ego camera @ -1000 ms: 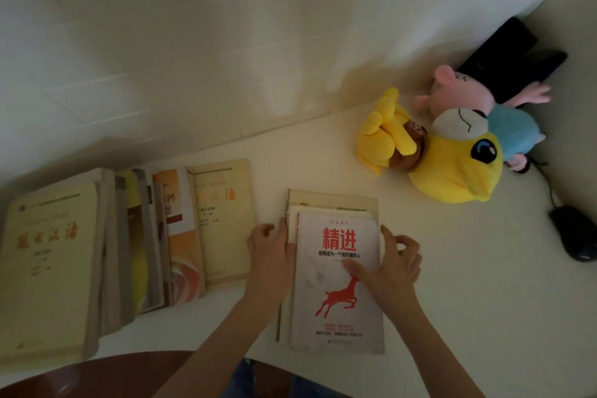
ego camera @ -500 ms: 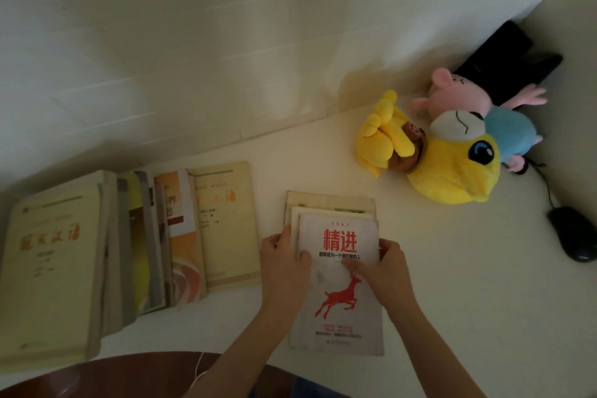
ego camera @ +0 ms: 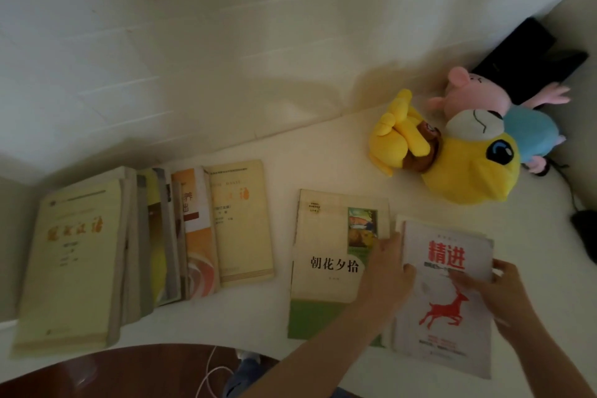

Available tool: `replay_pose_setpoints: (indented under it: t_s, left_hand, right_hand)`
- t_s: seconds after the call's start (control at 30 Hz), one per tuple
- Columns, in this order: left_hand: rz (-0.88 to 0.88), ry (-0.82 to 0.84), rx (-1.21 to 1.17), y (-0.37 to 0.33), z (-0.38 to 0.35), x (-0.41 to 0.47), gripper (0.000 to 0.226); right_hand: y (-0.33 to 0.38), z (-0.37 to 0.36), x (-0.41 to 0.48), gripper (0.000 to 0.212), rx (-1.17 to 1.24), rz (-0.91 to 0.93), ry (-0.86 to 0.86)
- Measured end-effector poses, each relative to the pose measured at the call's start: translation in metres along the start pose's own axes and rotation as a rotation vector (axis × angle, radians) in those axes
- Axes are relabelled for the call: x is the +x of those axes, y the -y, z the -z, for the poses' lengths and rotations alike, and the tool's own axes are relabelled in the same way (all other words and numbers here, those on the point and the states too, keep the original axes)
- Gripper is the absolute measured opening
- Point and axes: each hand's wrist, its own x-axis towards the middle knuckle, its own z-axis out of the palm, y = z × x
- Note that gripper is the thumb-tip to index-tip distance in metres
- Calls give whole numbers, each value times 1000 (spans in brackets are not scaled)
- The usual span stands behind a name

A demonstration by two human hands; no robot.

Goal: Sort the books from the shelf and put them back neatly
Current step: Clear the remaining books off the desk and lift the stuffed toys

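Both hands hold the white deer-cover book (ego camera: 447,307). My left hand (ego camera: 387,275) pinches its left edge, thumb on the cover. My right hand (ego camera: 507,294) pinches the right edge. I judge the two-sided hold keeps it square and separate from the cream-and-green book (ego camera: 326,255) lying flat just left of my left fingers.

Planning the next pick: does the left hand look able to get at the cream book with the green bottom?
Probably yes, once it lets go: the left hand holds the left edge of the white deer book, right beside the cream book, whose cover lies bare.
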Motion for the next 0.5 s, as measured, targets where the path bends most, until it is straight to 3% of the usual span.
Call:
replay_pose_setpoints:
  t_s: [0.1,0.23,0.3,0.37,0.43,0.5]
  left_hand:
    - [-41,33,-25,-1,1,-5,49]
    - [-32,-106,-127,15,39,-13,42]
    - [-50,-225,-104,29,69,-19,39]
    - [-43,-363,-44,49,102,-29,39]
    - [-7,-476,-38,69,134,-39,39]
    - [39,-537,-51,84,161,-52,39]
  right_hand:
    - [-2,15,9,69,-77,-31,-50]
    - [0,7,5,77,-279,-39,-133]
    - [15,-6,-13,83,-393,82,-260]
    - [32,-27,-38,76,-341,280,-295]
    - [51,-55,-66,62,-245,440,-158]
    - [71,-94,-98,52,-101,478,124]
